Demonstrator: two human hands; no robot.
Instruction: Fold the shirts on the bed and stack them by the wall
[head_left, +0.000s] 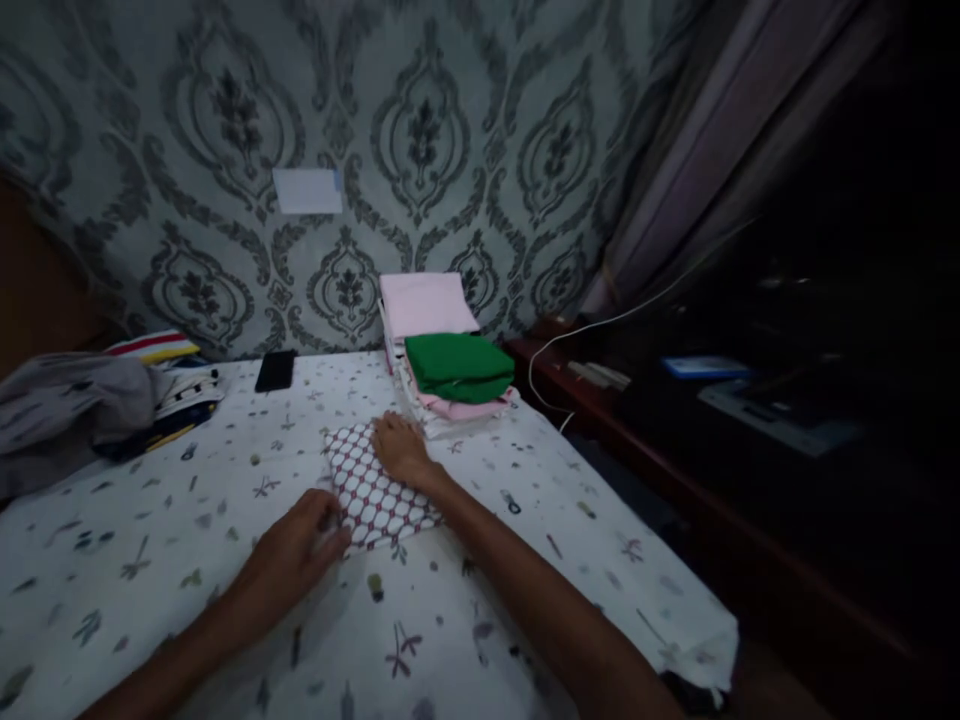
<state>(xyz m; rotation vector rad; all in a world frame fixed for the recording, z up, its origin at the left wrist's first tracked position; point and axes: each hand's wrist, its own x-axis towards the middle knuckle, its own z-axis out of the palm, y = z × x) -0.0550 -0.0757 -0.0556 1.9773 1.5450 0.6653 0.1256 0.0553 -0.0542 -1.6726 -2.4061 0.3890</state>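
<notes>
A folded cloth [375, 502] with a white and dark red lattice pattern lies flat on the printed white sheet [525, 580]. My right hand [401, 448] rests on its upper right part, palm down with the fingers spread. At the cloth's left edge is my left hand [304, 540], its thumb and fingers apart and curved toward the cloth. Just behind my right hand stands a stack of folded clothes, with a green piece [459, 366] on top in front and a pale pink piece [426, 304] behind it.
A heap of grey clothing [82, 405] and striped pieces lies at the left. Near the wall is a black phone [276, 371]. On the right, a dark red wooden edge [675, 480] runs alongside, with a white cable [592, 325] looping over it.
</notes>
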